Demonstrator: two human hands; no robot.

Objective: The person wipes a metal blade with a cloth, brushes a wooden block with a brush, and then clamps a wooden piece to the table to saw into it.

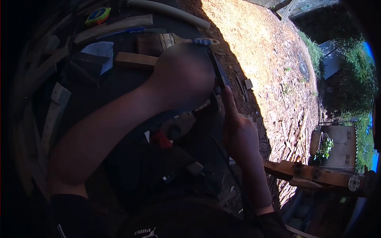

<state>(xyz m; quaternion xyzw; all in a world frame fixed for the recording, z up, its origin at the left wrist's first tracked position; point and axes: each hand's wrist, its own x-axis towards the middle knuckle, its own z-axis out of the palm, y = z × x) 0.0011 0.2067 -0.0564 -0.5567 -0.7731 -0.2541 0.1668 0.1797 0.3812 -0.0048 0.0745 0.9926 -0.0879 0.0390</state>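
My left hand (pixel 182 77) is raised in the middle of the view, its arm coming up from the lower left. It is closed around a thin dark flat object (pixel 219 71) seen nearly edge-on. My right hand (pixel 238 135) is just below and to the right. One of its fingers stretches up and touches the lower end of the dark object. The other fingers are in deep shade and I cannot make out whether they grip anything. A dark cable (pixel 234 178) runs down past my right wrist.
A shaded work surface behind the hands holds wooden slats (pixel 53 115), a wood block (pixel 136 60), a blue-and-white-handled brush (pixel 196 41), white paper (pixel 99 49) and a yellow-green tape measure (pixel 98 16). Sunlit wood chips (pixel 270 51) cover the ground. Rough logs (pixel 309 172) lie at right.
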